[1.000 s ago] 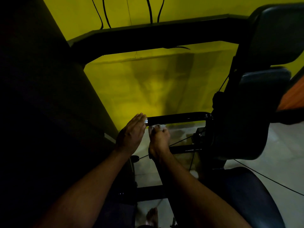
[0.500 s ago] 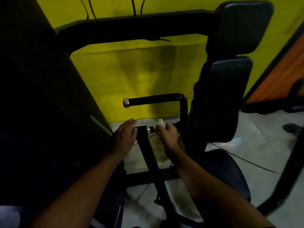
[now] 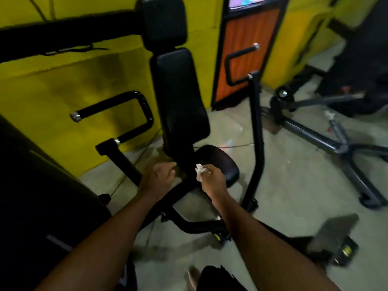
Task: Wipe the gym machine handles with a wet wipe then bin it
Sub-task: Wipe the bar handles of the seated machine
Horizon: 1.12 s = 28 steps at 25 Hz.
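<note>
My right hand (image 3: 213, 178) pinches a crumpled white wet wipe (image 3: 200, 170) in front of the black seat (image 3: 218, 160) of the gym machine. My left hand (image 3: 160, 178) hangs beside it with loosely curled fingers and holds nothing. The left handle (image 3: 109, 105), a black U-shaped bar with a silver end cap, stands up and to the left of both hands, untouched. The right handle (image 3: 239, 54) sits further off to the upper right, on a tall black upright post (image 3: 257, 131). No bin is in view.
The black backrest (image 3: 178, 95) and headrest (image 3: 163, 19) rise behind the seat against a yellow wall. A dark panel fills the left edge. Another machine's black floor frame (image 3: 327, 139) spreads at right, and a foot plate (image 3: 336, 234) lies at lower right.
Both hands have come away from the left handle and dropped toward the seat. My view has swung right and back, so the seat, right handle and neighbouring machine now show.
</note>
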Each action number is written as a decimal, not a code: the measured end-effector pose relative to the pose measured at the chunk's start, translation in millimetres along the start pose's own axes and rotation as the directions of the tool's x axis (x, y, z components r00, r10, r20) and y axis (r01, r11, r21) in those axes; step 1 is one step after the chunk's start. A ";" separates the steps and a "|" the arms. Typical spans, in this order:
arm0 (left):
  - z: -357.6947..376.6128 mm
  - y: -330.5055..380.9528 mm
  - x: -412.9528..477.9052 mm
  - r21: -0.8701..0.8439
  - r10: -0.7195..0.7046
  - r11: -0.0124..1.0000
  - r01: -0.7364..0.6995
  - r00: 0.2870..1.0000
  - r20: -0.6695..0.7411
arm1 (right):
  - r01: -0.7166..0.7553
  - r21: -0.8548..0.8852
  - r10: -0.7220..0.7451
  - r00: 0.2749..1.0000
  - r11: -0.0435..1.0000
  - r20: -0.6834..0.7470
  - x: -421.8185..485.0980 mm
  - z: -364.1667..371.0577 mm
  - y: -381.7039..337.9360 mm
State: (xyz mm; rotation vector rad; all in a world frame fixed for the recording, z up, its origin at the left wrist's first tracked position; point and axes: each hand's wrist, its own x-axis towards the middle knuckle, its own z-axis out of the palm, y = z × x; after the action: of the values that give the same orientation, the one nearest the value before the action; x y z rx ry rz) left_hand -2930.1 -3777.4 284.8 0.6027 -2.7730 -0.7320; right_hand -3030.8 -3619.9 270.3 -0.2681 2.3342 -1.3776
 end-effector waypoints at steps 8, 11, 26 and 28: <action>62.6 161.5 -59.1 0.050 0.204 0.977 -0.206 0.978 0.037 | 0.101 -0.041 -0.109 0.940 0.994 -0.322 -100.3 -177.0 72.4; 87.2 245.8 -76.6 0.072 0.229 0.970 -0.232 0.972 0.052 | 0.149 -0.038 -0.151 0.898 0.988 -0.414 -132.2 -274.1 95.6; 276.1 532.6 -74.0 0.137 0.236 0.955 -0.264 0.952 0.195 | 0.044 -0.144 -0.082 0.961 0.989 -0.264 -111.8 -579.2 258.6; 290.5 543.6 -36.2 0.142 0.214 0.961 -0.238 0.962 0.167 | 0.048 -0.122 -0.074 0.972 0.991 -0.224 -69.7 -596.8 255.0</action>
State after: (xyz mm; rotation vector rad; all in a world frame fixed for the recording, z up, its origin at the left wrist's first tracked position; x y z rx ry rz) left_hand -3165.6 -3207.3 310.6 0.2563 -2.9947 -0.5281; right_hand -3221.7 -2997.7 319.3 -0.2273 2.6204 -1.3670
